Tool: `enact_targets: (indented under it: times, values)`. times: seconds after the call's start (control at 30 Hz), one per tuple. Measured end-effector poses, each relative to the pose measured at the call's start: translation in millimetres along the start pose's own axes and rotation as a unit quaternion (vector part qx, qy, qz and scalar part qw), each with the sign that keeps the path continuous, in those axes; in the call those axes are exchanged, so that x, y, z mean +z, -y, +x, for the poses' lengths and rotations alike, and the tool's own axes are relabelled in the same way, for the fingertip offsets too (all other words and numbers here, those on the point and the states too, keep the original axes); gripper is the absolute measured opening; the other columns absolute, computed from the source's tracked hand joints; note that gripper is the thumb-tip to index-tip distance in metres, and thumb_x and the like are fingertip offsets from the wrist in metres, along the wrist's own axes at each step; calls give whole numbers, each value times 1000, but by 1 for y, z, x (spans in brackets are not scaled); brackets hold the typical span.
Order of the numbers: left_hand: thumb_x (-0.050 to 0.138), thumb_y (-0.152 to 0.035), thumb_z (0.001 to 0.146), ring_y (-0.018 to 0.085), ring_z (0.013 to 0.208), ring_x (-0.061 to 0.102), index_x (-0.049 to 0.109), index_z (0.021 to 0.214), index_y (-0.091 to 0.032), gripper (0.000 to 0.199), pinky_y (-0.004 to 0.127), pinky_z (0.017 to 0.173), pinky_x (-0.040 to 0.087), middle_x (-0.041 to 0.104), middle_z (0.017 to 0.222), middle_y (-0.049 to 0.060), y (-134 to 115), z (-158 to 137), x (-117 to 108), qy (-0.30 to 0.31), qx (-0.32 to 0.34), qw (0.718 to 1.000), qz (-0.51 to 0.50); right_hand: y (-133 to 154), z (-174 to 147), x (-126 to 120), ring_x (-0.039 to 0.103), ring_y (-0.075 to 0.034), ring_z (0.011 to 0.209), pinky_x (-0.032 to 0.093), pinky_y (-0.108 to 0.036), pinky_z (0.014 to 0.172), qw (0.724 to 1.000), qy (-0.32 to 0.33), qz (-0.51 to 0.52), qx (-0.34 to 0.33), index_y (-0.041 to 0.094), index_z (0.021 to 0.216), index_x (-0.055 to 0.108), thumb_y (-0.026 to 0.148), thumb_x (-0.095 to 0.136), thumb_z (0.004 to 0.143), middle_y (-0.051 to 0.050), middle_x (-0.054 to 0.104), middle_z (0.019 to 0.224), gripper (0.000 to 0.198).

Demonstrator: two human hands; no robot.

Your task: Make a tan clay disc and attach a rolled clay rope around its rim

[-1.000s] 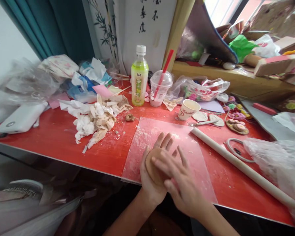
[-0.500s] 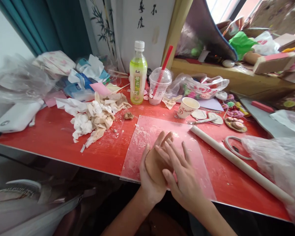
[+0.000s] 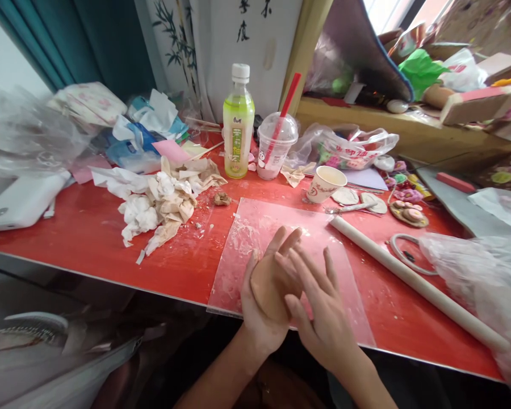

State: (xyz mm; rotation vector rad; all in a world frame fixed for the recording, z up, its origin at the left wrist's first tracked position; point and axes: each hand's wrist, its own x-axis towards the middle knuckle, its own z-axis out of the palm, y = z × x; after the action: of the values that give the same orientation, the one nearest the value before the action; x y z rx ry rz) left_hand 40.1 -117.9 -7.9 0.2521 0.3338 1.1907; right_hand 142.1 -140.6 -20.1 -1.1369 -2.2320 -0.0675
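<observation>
While held up, brown disc: cupped in left hand, seen against the near part of clear sheet.
Shaping: apparently well along; already flat, roughly round, rim looking smooth, no added part visible on the face.
Still to do: not readable from this view.
Disc face: turned upward, leaning somewhat toward 6 o'clock.
Long axis: barely marked; perhaps 11 to 5 o'clock, right rim partly hidden by fingers.
Left grip: part-curled beneath disc, thumb along rim from 9 to 10 o'clock, fingertips past rim toward 12.
Right hand: loosely spread, gripping nothing; fingertips over rim near 2 o'clock, pressure impossible to judge.
Long rod: at 3 o'clock, on red table.
Paper cup: at 1 o'clock.
Crumpled tissue: at 10 o'clock.
</observation>
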Motion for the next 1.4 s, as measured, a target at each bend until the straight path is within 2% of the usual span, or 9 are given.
enact_targets:
  times: [0.13,0.27,0.4,0.53,0.67,0.77,0.87,1.07,1.4]
  values:
    - [23,-46,93,20,140,27,45,134,-25,51,38,116,18,46,141,1,6,-1,-10,44,42,997,-43,-2,-15,-1,26,-22,139,8,-51,117,996,26,-18,-83,5,147,16,23,45,90,-10,58,129,66]
    - [18,-45,95,18,139,29,48,132,-25,52,38,117,17,47,140,1,8,-1,-12,59,44,996,-52,2,-21,-2,26,-22,140,8,-53,116,999,3,-26,-18,8,146,19,18,42,90,-8,57,131,62]
    - [16,-44,95,15,138,30,49,131,-25,52,34,117,13,49,139,1,7,-2,-11,61,47,995,-55,2,-19,-2,27,-20,139,8,-51,117,996,29,-10,-83,5,146,16,16,48,87,-9,59,128,69]
    - [18,-44,95,18,138,30,50,131,-25,52,37,117,14,48,140,1,7,-3,-12,55,41,996,-53,5,-19,-5,26,-20,139,9,-50,117,999,21,-4,-28,6,146,18,15,43,89,-6,58,129,63]
    - [18,-45,95,16,138,31,51,130,-24,52,36,116,16,51,137,2,7,-1,-12,39,51,997,-45,3,-18,-30,40,-19,133,16,-45,118,987,65,47,-139,10,145,24,24,44,90,-4,64,122,60]
    - [19,-46,95,20,135,36,52,129,-22,53,39,113,25,52,136,4,7,1,-9,38,59,996,-49,-28,4,-54,39,-25,133,35,-50,108,999,-13,10,29,26,142,34,28,40,93,-4,56,132,50]
    - [22,-46,95,22,133,40,52,129,-21,52,39,111,29,51,137,5,7,2,-8,36,57,996,-54,-87,46,-64,52,-26,122,42,-50,100,986,-59,-44,149,27,140,35,31,37,95,-6,65,120,45]
    - [25,-46,95,21,132,40,51,130,-19,51,36,110,31,50,138,6,7,1,-9,30,57,996,-60,-192,99,-35,47,-29,126,31,-56,105,979,37,-97,174,17,137,38,29,33,94,-11,58,130,46]
    - [27,-46,94,22,133,39,53,129,-19,50,39,111,28,51,137,7,6,2,-9,24,50,996,-65,-192,87,-25,47,-27,127,16,-58,110,977,46,-119,173,18,137,36,33,28,95,-11,59,129,45]
